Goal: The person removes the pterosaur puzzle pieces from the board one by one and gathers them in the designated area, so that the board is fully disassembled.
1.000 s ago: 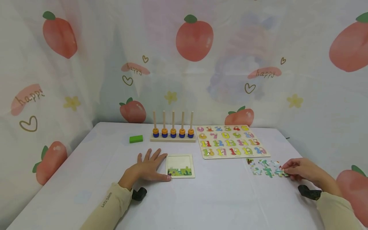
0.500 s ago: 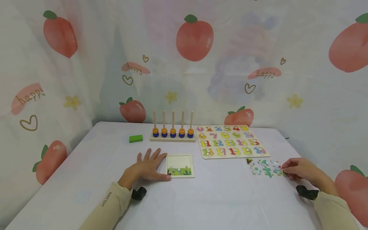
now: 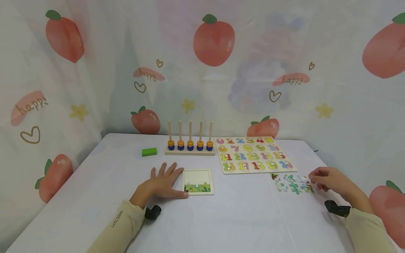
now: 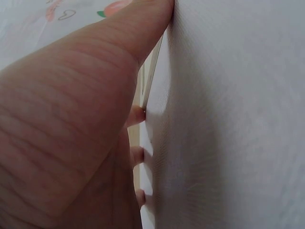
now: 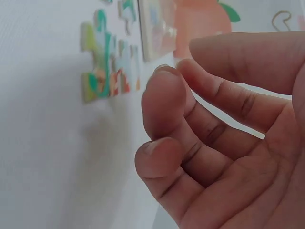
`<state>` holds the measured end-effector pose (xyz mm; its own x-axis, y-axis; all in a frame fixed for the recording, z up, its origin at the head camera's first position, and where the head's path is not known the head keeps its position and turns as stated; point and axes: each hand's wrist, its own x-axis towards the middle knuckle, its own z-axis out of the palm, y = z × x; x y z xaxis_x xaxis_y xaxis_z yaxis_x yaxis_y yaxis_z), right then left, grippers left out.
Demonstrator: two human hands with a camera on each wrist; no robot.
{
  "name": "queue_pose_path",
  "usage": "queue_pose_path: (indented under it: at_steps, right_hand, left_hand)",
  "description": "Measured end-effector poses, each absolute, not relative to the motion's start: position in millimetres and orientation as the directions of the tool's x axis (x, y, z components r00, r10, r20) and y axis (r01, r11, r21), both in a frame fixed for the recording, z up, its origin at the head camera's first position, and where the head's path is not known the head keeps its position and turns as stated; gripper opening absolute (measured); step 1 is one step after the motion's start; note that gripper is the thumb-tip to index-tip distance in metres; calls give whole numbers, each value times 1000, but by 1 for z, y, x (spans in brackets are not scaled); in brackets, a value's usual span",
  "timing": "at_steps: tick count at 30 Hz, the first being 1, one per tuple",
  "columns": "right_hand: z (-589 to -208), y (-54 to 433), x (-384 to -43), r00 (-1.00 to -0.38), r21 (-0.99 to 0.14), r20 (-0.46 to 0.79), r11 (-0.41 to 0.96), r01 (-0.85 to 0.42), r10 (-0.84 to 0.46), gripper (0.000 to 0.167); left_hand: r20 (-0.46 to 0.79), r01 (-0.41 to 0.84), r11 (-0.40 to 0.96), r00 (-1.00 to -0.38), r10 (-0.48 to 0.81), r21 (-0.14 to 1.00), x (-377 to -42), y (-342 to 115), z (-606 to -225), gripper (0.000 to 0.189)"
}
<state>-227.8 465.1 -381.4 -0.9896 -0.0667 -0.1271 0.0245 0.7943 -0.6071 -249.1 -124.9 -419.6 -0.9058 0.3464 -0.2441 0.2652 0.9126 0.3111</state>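
Observation:
My left hand [image 3: 164, 183] lies spread on the table, fingers extended. Its index fingertip and thumb touch the left side of a square wooden puzzle tray [image 3: 197, 177], whose lower part holds a strip of green picture pieces. In the left wrist view, the thumb base hides most of the tray [image 4: 151, 71]. On the right, my right hand [image 3: 331, 181] hovers beside a cluster of loose jigsaw pieces [image 3: 294, 184]. Seen from the right wrist, its fingers [image 5: 164, 102] bend loosely with nothing between them and the thumb; the jigsaw pieces [image 5: 100, 62] lie beyond, apart from the hand.
Behind the jigsaw pieces lies a wooden number board [image 3: 253, 156]. A peg stand [image 3: 190, 152] with orange and blue beads stands at the back, a green block [image 3: 149, 152] to its left. A fruit-print curtain [image 3: 202, 88] hangs around the white table [image 3: 227, 225].
My right hand has risen slightly off the right edge of the jigsaw pieces, its fingers now clear of them. The left hand and the tray have stayed in place.

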Motion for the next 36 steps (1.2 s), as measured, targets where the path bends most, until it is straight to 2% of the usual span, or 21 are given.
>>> queue_pose_path:
  at_steps: [16, 36]
  right_hand:
    - [-357, 411, -227, -988, -607, 16, 784, -130, -151, 39]
    - [-352, 304, -247, -942, -703, 56, 657, -273, -331, 22]
  left_hand:
    - [-238, 265, 920, -911, 337, 288, -250, -124, -416, 109]
    - [-239, 270, 911, -906, 351, 312, -252, -127, -421, 110]
